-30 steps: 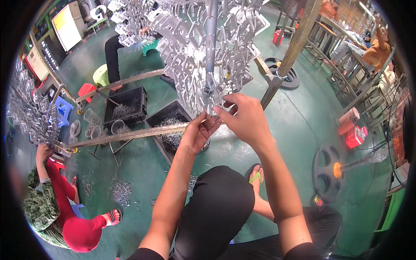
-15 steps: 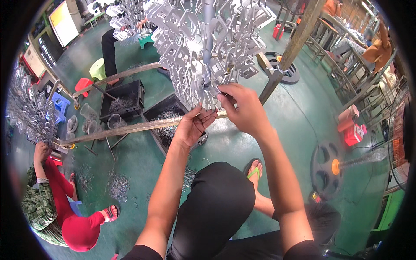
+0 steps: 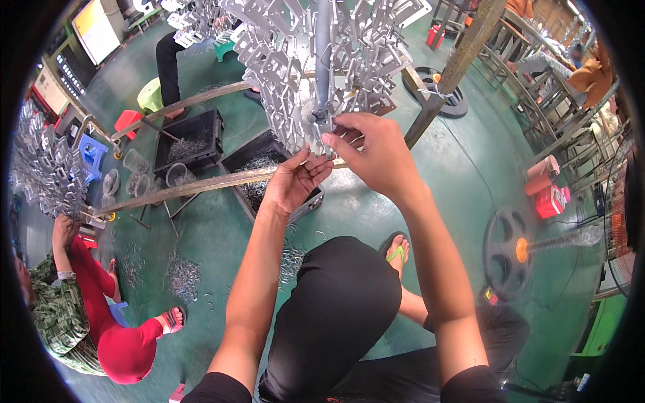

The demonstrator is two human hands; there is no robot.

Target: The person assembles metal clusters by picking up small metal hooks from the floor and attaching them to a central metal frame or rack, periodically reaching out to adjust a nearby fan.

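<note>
A dense cluster of silver metal brackets point(image 3: 282, 67) hangs in tiers around a grey upright rod point(image 3: 323, 54) before me. At its lower end, my left hand point(image 3: 299, 180) is turned palm up with curled fingers. Its thumb and forefinger close at the lowest hanging pieces. My right hand point(image 3: 379, 158) comes in from the right at the rod's foot, thumb and forefinger pinched beside a bracket. Whatever small thing lies between the fingertips of either hand is too hidden to name.
A wooden rail point(image 3: 195, 201) crosses below the cluster. Black crates point(image 3: 213, 144) of small metal hooks stand beyond it, and loose hooks point(image 3: 183, 277) lie on the green floor. At left a co-worker in red trousers point(image 3: 127, 349) handles another bracket cluster point(image 3: 47, 161). A grey wheel-shaped base point(image 3: 507, 252) stands right.
Both hands have shifted slightly left and remain close together at the cluster's lower end. My view has moved a little, and the bracket cluster appears slightly turned.
</note>
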